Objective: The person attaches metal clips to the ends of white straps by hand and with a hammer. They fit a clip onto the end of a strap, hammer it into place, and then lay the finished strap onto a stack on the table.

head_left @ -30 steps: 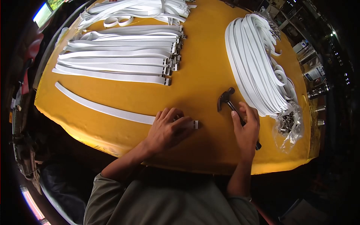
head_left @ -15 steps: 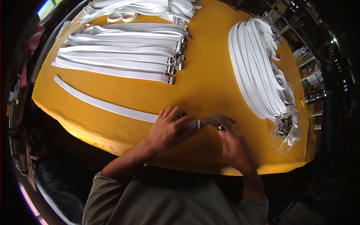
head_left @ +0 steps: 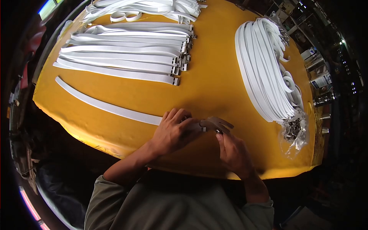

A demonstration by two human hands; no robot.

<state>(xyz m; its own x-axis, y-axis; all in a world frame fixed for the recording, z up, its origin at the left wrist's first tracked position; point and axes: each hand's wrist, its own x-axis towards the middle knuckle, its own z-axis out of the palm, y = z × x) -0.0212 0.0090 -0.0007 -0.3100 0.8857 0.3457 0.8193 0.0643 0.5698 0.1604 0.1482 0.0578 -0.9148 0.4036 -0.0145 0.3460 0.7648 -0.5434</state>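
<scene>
A single white strap (head_left: pixel 111 110) lies across the near part of the table, its far end to the left. My left hand (head_left: pixel 171 129) is closed over its right end, fingers pressing it down. Just past those fingers shows a small metal buckle (head_left: pixel 203 129) on the strap's end. My right hand (head_left: pixel 234 151) grips a pair of dark pliers (head_left: pixel 215 124), its jaws right at the buckle. One handle sticks out above the right fingers, and the rest of the handles is partly hidden by the hand.
Buckled white straps (head_left: pixel 122 51) lie in a row at the left, with more straps (head_left: pixel 145 8) behind. A thick bundle of white straps (head_left: pixel 255 69) lies at the right, beside a clear plastic bag (head_left: pixel 295 134) of metal pieces. The yellow-covered table (head_left: pixel 207 69) has its edge near my body.
My right hand has moved slightly left with the pliers, and their jaws now overlap the buckle. My left hand stays in place on the strap.
</scene>
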